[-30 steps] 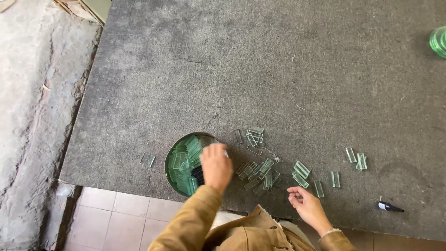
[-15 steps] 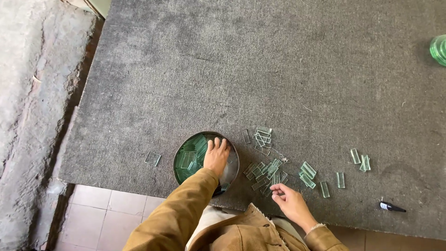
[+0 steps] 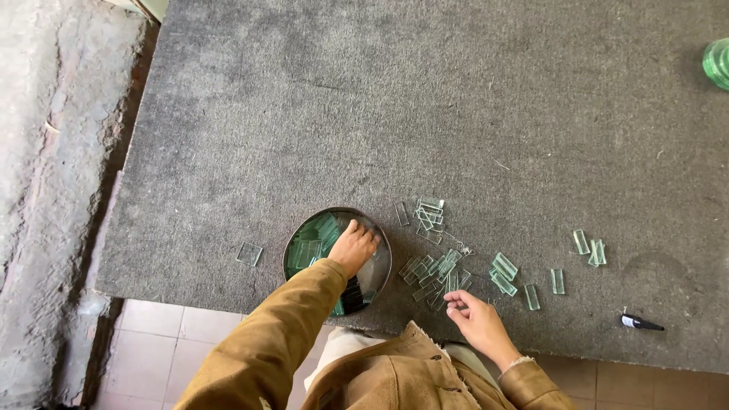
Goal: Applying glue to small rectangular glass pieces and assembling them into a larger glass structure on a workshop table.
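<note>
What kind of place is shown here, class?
Probably a small glass-cutting workshop: a grey felt-covered worktable, loose rectangular glass pieces scattered on it, and a round metal bowl holding more pieces.

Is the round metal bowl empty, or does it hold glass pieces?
Not empty. The round metal bowl holds many green glass pieces, and the left hand reaches into it.

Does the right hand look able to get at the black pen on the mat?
Probably yes: the right hand rests on the mat, and nothing lies between it and the pen off to its right.
</note>
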